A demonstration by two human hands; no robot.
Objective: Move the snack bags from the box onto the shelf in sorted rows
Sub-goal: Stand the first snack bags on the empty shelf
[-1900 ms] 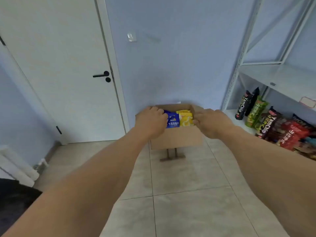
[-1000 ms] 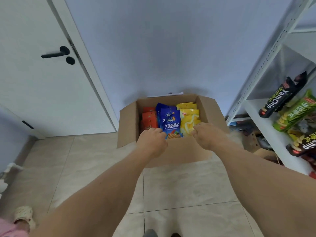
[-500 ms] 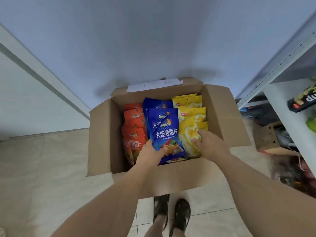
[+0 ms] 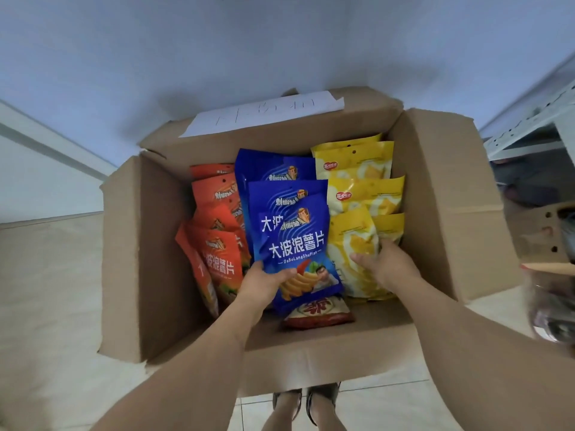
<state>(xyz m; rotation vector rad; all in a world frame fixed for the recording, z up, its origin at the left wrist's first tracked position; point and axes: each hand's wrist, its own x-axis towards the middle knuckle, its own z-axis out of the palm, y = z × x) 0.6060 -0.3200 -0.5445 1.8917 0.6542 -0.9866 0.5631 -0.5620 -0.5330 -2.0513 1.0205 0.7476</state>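
So our left hand (image 4: 263,283) has its thumb and fingers pinched on the lower edge of the front blue bag (image 4: 298,253), which sits tilted and lifted a bit above the other blue bags (image 4: 273,172) in the middle of the box (image 4: 445,213). Our right hand (image 4: 385,265) grips the front yellow bag (image 4: 351,244), fingers curled over its right edge, in the yellow row (image 4: 361,169) on the right side of the box. Orange bags (image 4: 217,244) fill the left side of the box. A red and white bag (image 4: 317,314) lies flat at the near wall of the box, under the blue one. Shelf frame (image 4: 529,132) pokes in just right of the box.
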